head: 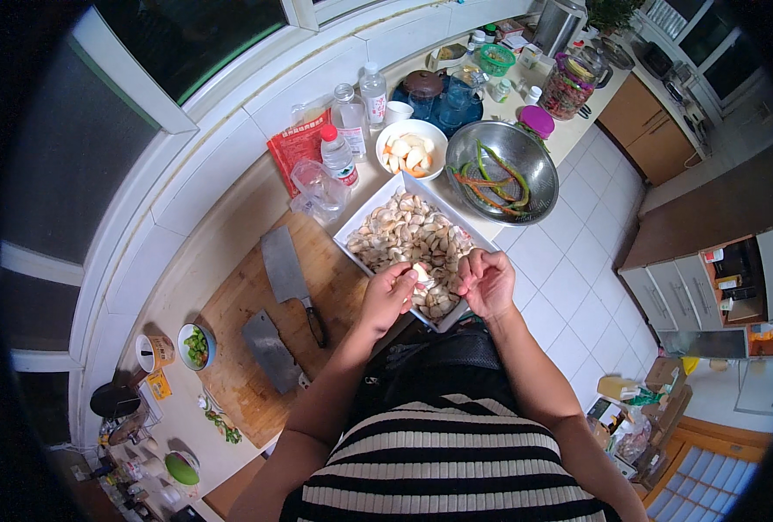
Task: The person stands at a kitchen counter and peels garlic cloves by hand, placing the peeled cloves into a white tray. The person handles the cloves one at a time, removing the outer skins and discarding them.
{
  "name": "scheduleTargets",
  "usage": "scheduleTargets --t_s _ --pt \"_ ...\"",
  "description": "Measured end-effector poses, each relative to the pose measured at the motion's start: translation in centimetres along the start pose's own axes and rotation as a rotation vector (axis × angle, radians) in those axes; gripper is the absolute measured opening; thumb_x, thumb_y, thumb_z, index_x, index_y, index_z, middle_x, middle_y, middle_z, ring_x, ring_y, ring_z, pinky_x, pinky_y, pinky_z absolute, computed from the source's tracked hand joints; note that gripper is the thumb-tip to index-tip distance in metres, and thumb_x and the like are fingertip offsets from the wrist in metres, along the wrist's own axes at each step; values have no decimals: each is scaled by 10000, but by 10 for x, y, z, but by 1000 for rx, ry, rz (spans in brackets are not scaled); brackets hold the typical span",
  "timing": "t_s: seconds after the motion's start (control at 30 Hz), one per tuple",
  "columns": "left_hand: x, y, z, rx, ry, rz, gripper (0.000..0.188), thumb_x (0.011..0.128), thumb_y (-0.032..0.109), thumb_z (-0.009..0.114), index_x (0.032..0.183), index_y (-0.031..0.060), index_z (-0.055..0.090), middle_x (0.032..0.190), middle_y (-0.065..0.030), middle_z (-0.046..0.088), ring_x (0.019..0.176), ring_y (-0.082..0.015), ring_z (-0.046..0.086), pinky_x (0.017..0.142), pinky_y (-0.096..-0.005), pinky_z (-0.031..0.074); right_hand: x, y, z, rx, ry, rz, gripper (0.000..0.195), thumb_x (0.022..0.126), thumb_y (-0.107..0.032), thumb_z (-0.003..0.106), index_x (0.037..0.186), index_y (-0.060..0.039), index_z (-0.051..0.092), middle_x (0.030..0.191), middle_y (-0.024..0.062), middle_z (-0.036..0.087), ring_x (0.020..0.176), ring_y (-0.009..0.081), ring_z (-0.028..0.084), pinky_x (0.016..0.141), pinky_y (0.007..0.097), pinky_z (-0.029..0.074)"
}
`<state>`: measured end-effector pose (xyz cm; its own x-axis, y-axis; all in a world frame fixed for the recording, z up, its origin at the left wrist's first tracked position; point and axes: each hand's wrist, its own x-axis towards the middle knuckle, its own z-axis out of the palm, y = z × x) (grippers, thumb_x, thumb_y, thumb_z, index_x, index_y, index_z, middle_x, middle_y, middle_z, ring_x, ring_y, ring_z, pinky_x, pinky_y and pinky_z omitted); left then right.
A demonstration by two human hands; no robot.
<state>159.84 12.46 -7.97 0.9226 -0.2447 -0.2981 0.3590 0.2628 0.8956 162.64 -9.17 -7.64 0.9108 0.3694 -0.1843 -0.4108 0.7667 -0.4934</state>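
A peeled-looking garlic clove (420, 270) sits pinched between the thumb and fingers of my left hand (384, 295). Just to its right, my right hand (489, 282) is raised with curled fingers, and whether anything small is between them I cannot tell. Both hands are over the near part of a white rectangular tray (368, 210). Many unpeeled garlic cloves (409, 228) fill this tray. Behind it, a white bowl (384, 158) holds pale peeled cloves. A perforated steel colander (535, 163) with long green and red peppers stands to the right of that bowl.
Two cleavers (284, 261) lie on the wooden cutting board (230, 293) at left. A bowl of chopped green vegetables (197, 346) stands beside the board. Plastic bottles (339, 156), a red package (295, 147) and a blue tray with glasses (455, 104) line the counter's back.
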Motion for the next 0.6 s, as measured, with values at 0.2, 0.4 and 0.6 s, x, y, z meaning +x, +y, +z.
scheduleTargets --t_s 0.2,0.4,0.6 --pt "0 1 -5 163 23 13 270 1032 177 575 1229 13 657 910 -70 705 658 -86 569 591 -244 469 4 8 26 -455 310 142 160 965 -191 645 874 -65 605 688 15 588 571 99 555 508 232 430" --pt "4 -3 -3 554 80 262 261 980 157 634 1173 -17 663 1021 -199 720 924 -276 710 832 -370 536 9 37 18 -1197 138 -290 150 923 -157 719 1003 -31 731 775 -1 679 649 79 600 596 251 483" --pt "1 3 -1 682 94 337 247 953 129 646 1153 -15 660 1030 -237 694 938 -384 686 806 -412 533 0 23 54 -1606 193 -406 117 851 -167 744 938 -89 747 832 77 704 656 234 673 611 337 531"
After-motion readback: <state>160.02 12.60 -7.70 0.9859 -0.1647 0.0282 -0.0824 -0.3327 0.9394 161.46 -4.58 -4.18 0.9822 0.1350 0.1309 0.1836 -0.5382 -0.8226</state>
